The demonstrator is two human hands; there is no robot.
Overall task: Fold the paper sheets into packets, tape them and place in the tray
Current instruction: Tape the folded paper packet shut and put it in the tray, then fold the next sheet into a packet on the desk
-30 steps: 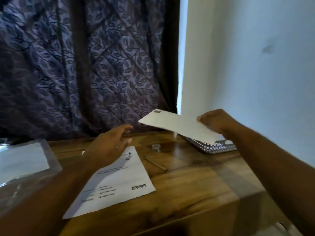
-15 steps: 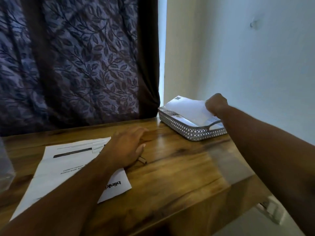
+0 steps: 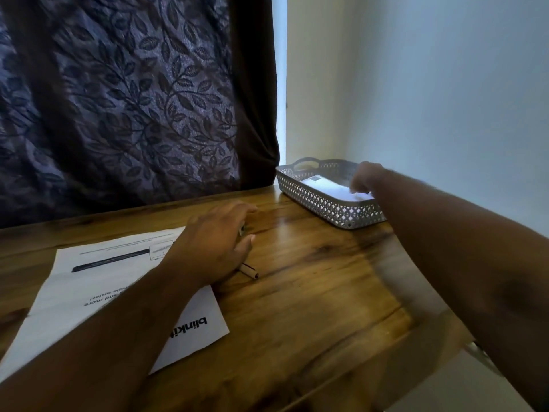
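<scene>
The packet [image 3: 332,188], in the air a second ago and half over the rim half a second ago, now lies flat inside the tray [image 3: 315,200]. The right hand [image 3: 364,179] is still down on the packet's near end, fingers curled; whether it still pinches the paper I cannot tell. This placement looks done, so the next fold can start. Left of the tray, well apart, an unfolded sheet [image 3: 98,286] lies on the bench [image 3: 312,292]. The left hand [image 3: 214,248] rests flat and loosely spread on the sheet's tray-side corner, over a pen [image 3: 249,271]. Nothing stands between sheet and tray; a curtain [image 3: 133,99] hangs behind.
</scene>
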